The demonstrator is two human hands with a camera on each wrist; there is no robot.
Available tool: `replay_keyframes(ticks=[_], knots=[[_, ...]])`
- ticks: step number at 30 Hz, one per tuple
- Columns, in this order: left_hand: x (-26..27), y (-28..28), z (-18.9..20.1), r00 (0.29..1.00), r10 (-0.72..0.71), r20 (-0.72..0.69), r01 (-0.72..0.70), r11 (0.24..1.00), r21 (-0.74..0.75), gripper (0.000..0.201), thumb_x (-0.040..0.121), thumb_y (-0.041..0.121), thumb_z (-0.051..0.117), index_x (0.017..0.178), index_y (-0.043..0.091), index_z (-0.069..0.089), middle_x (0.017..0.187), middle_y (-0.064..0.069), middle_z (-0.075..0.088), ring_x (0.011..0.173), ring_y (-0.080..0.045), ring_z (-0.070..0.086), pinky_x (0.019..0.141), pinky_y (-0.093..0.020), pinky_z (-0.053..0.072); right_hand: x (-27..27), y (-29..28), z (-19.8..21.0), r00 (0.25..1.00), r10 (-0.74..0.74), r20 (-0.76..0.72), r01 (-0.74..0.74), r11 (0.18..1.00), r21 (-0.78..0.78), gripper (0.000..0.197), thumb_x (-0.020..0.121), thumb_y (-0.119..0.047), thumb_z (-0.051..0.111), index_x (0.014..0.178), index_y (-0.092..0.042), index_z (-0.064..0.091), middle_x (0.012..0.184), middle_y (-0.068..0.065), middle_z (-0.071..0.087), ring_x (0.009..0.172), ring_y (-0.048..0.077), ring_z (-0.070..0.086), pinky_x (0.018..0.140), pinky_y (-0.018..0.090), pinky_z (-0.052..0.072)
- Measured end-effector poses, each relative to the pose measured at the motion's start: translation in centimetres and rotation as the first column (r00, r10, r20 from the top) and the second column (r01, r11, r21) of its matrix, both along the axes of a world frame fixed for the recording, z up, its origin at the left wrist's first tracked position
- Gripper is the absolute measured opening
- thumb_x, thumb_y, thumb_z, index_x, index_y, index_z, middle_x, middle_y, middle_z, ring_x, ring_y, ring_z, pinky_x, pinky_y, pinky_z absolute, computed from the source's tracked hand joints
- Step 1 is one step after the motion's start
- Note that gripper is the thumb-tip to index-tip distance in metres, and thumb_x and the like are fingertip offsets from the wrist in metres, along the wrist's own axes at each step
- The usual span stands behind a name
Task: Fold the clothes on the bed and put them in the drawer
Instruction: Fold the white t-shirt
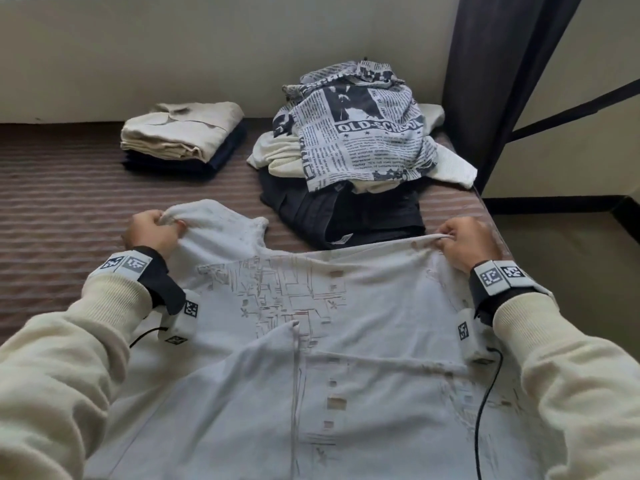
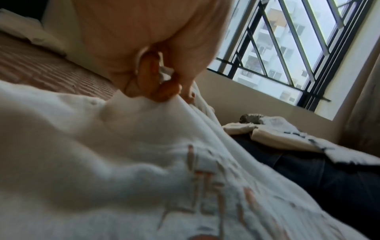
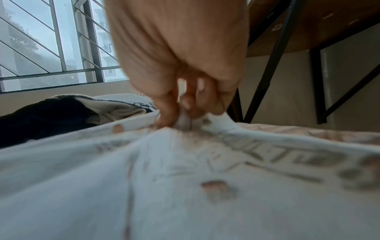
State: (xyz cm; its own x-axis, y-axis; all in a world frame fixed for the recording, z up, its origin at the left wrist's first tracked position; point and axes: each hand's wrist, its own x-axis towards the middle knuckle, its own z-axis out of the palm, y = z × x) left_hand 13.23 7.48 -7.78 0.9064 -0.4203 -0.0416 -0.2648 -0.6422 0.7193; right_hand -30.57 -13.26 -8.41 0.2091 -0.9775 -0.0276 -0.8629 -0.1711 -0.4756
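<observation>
Spread right under me, white patterned shirt [image 1: 311, 341] on the striped bed [image 1: 69, 188]; my left hand [image 1: 152, 233] pinches its far corner, my right hand [image 1: 464, 244] its edge (unfolded pile [image 1: 356, 140] beyond).

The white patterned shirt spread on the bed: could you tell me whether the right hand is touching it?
Touching. In the right wrist view the right hand pinches the edge of the white patterned shirt between thumb and fingers; the head view shows the same grip.
</observation>
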Motion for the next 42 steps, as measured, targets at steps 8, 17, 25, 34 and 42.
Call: replay_keyframes(ticks=[8,17,25,34,42], knots=[[-1.0,1.9,5.0,0.985,-0.042,-0.168,-0.008,0.959,-0.285,0.024,0.092,0.006,0.055,0.077,0.024,0.051,0.090,-0.003,0.064,0.056,-0.010,0.066,0.033,-0.012,0.036,-2.5,2.9,2.7,0.969,-0.074,0.236,0.122,0.973,-0.195,0.026,0.075,0.006,0.063,0.069,-0.019,0.061,0.088,0.005,0.057,0.092,0.032,0.059,0.082,0.032,0.046],[-4.2,12.4,8.2,0.969,-0.085,-0.232,-0.031,0.891,-0.452,0.041,0.084,-0.019,0.051,0.078,0.022,0.053,0.080,-0.007,0.057,0.062,-0.019,0.054,0.037,-0.023,0.050,-7.6,10.9,5.4,0.956,0.035,0.290,0.025,0.979,-0.201,0.030,0.069,0.006,0.073,0.061,-0.020,0.058,0.064,0.005,0.062,0.067,0.025,0.058,0.069,0.024,0.037],[-7.3,19.8,5.5,0.994,-0.073,-0.080,0.062,0.989,-0.134,0.026,0.080,-0.019,0.054,0.094,0.000,0.065,0.071,-0.011,0.057,0.055,-0.015,0.055,0.041,-0.012,0.043,-12.3,19.7,1.9,0.962,-0.007,0.272,0.021,0.999,-0.049,0.032,0.070,0.010,0.064,0.061,-0.020,0.059,0.062,-0.001,0.062,0.066,0.024,0.062,0.063,0.023,0.046],[-17.7,16.6,5.2,0.605,-0.775,0.181,0.699,0.626,0.346,0.027,0.084,0.018,0.071,0.111,0.020,0.068,0.115,0.000,0.066,0.110,-0.024,0.059,0.094,-0.033,0.043,-12.2,20.7,-0.9,0.978,0.068,0.197,-0.072,0.997,0.009,0.030,0.068,0.007,0.071,0.093,-0.009,0.069,0.098,0.009,0.071,0.094,0.027,0.066,0.090,0.033,0.050],[-21.1,15.2,2.1,0.432,-0.872,0.228,0.329,0.388,0.861,0.026,0.091,0.024,0.058,0.118,0.024,0.054,0.116,-0.002,0.058,0.120,-0.024,0.051,0.116,-0.055,0.009,-13.5,21.2,-2.0,0.976,-0.027,0.216,0.025,1.000,0.010,0.025,0.075,0.003,0.071,0.068,-0.019,0.061,0.086,0.010,0.072,0.088,0.029,0.066,0.076,0.029,0.047]])
